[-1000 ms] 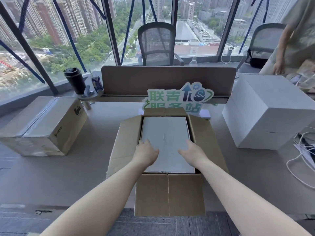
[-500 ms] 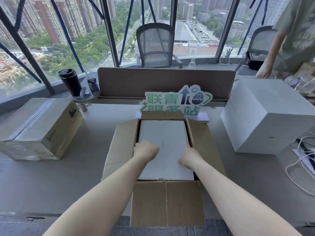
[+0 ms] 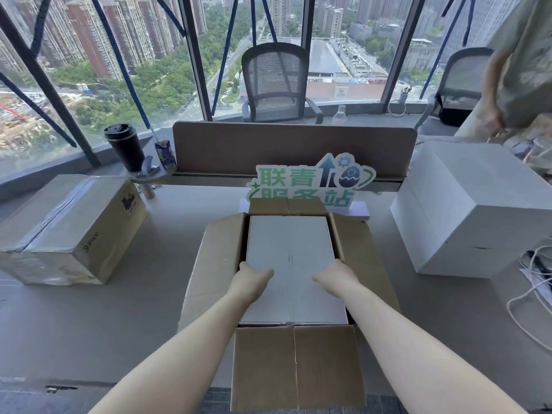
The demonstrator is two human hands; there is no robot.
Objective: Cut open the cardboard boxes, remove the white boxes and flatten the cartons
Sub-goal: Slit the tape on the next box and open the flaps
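An open cardboard carton (image 3: 215, 264) sits in the middle of the desk with all its flaps spread outward. A white box (image 3: 289, 252) fills its inside. My left hand (image 3: 252, 277) is at the white box's left edge and my right hand (image 3: 336, 276) at its right edge. Both sets of fingers are tucked down between the white box and the carton walls, hidden from view. A taped, sealed cardboard box (image 3: 68, 228) lies at the left. Two white boxes (image 3: 472, 216) are stacked at the right.
A green-and-white sign (image 3: 310, 183) stands just behind the carton, before a brown divider panel (image 3: 292, 144). A black tumbler (image 3: 124, 144) sits at the back left. White cables (image 3: 534, 282) trail at the right edge. Another person (image 3: 519, 61) stands at the back right.
My hands have slid apart from the top of the white box to its left and right edges, and the fingers have gone down into the gaps. The view has shifted slightly.
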